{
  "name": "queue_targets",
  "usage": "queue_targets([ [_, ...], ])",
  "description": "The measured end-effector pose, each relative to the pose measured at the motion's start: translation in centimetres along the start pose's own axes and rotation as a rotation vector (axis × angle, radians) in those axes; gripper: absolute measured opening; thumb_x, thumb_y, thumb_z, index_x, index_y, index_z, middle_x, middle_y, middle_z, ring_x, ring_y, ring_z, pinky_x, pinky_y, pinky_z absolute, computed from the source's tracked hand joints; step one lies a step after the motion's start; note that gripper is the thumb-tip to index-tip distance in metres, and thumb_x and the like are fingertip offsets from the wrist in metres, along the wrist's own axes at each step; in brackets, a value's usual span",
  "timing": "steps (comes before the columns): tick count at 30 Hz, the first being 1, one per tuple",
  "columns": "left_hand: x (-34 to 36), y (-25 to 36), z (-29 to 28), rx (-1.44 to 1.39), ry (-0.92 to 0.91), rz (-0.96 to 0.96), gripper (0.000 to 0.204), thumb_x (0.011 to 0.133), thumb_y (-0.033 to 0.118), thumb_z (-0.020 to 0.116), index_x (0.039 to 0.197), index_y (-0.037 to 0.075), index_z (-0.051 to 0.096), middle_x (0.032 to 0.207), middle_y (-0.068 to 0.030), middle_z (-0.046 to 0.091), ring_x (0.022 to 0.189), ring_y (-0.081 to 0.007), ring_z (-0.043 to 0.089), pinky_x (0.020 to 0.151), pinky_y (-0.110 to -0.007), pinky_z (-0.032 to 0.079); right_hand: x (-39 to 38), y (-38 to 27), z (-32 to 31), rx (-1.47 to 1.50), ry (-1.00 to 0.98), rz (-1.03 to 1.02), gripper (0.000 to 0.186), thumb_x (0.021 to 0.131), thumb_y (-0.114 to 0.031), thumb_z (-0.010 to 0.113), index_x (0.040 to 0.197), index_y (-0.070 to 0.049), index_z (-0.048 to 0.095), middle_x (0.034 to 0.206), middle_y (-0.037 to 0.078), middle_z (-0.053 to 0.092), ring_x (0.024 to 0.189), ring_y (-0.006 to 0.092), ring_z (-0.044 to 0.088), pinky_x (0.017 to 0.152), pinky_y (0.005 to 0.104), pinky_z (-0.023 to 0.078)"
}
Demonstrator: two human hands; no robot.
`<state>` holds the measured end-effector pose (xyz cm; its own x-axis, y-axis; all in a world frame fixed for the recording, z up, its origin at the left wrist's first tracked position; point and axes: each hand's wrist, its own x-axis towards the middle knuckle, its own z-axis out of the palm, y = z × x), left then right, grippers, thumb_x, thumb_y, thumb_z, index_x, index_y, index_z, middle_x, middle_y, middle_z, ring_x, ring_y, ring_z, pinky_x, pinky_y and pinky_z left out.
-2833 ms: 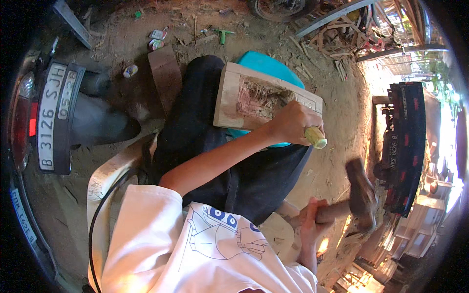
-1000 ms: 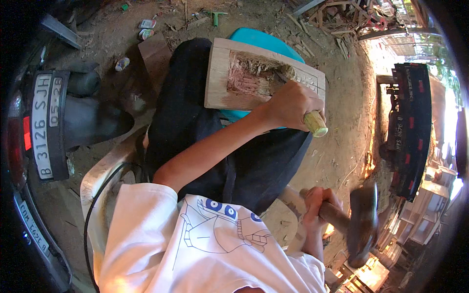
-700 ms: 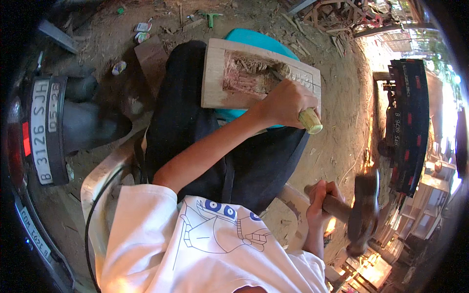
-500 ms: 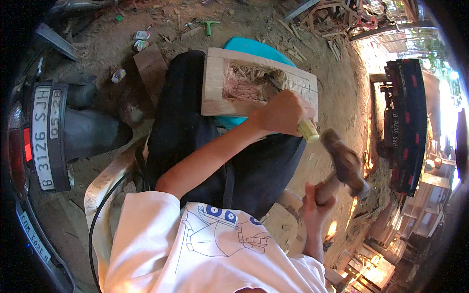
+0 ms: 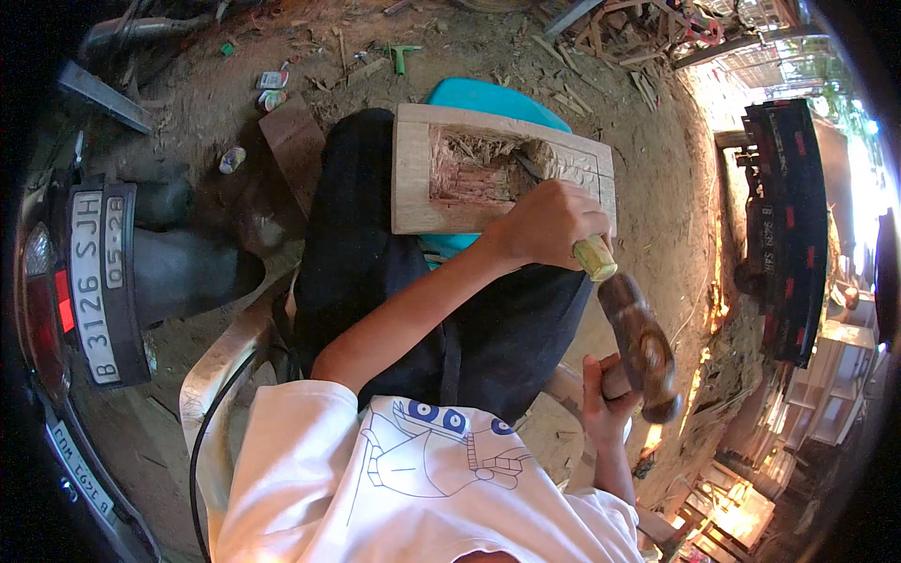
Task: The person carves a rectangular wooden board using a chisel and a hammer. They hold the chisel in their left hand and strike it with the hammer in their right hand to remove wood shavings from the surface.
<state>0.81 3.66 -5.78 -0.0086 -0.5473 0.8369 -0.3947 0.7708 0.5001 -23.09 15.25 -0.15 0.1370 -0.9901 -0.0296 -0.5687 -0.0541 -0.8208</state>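
In the head view, the chisel (image 5: 595,258) is wrapped by the left hand (image 5: 549,225), its long axis laid from eleven o'clock, in the hollow of the wooden block (image 5: 411,174), to five. The hammer (image 5: 643,342) is clasped by the right hand (image 5: 605,403); its head is held at the chisel's five-o'clock butt, nearly in line; whether they touch cannot be told.

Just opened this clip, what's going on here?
A seated person has a hollowed wooden block in front of them, over a turquoise surface. The left hand grips a chisel, its blade reaching into the rough hollow. The right hand holds a hammer, its head right by the end of the chisel's handle; whether they touch is hard to tell.
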Motion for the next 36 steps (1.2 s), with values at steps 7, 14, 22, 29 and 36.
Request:
queue_targets([
  [7,0.7,0.2,0.2,-0.012,0.316,-0.029,0.023,0.068,0.011,0.074,0.071,0.008,0.051,0.066,-0.0060,0.047,0.063,-0.0276,0.048,0.058,-0.040,0.039,0.8,-1.8,-1.1,-0.440,-0.156,-0.447,0.019,0.069,-0.016,0.073,0.076,-0.004,0.060,0.059,0.005,0.056,0.049,0.0159,0.055,0.050,0.0280,0.044],
  [14,1.5,0.5,-0.1,0.006,0.305,-0.081,0.024,0.070,0.010,0.073,0.071,0.007,0.049,0.068,-0.0066,0.045,0.069,-0.0282,0.047,0.063,-0.040,0.038,0.4,-0.6,-1.1,-0.398,-0.176,-0.360,0.010,0.082,-0.008,0.066,0.082,-0.006,0.057,0.064,0.001,0.054,0.050,0.0128,0.050,0.048,0.0255,0.040],
  [22,1.4,-0.6,0.8,0.067,0.251,-0.303,0.026,0.068,0.020,0.073,0.069,0.006,0.051,0.064,-0.0087,0.052,0.065,-0.0293,0.055,0.059,-0.041,0.042,0.4,-1.5,0.8,0.050,-0.002,0.026,0.024,0.083,-0.001,0.065,0.072,-0.009,0.045,0.055,-0.006,0.042,0.043,0.0032,0.038,0.039,0.0205,0.026],
  [29,1.5,-0.7,1.1,-0.004,0.245,-0.216,0.026,0.059,0.023,0.075,0.070,0.011,0.055,0.066,-0.0061,0.057,0.065,-0.0275,0.059,0.058,-0.040,0.045,0.1,-2.6,-0.6,0.058,0.068,-0.039,0.023,0.086,-0.005,0.060,0.070,-0.009,0.045,0.052,-0.004,0.042,0.042,0.0037,0.035,0.039,0.0213,0.024],
  [36,1.7,-0.7,1.8,0.072,0.354,-0.227,0.025,0.056,0.019,0.075,0.068,0.011,0.054,0.063,-0.0055,0.056,0.064,-0.0264,0.058,0.058,-0.038,0.045,0.7,-5.5,-4.0,-0.062,0.076,-0.395,0.025,0.084,0.000,0.056,0.066,-0.008,0.041,0.049,0.000,0.041,0.038,0.0058,0.032,0.038,0.0220,0.026],
])
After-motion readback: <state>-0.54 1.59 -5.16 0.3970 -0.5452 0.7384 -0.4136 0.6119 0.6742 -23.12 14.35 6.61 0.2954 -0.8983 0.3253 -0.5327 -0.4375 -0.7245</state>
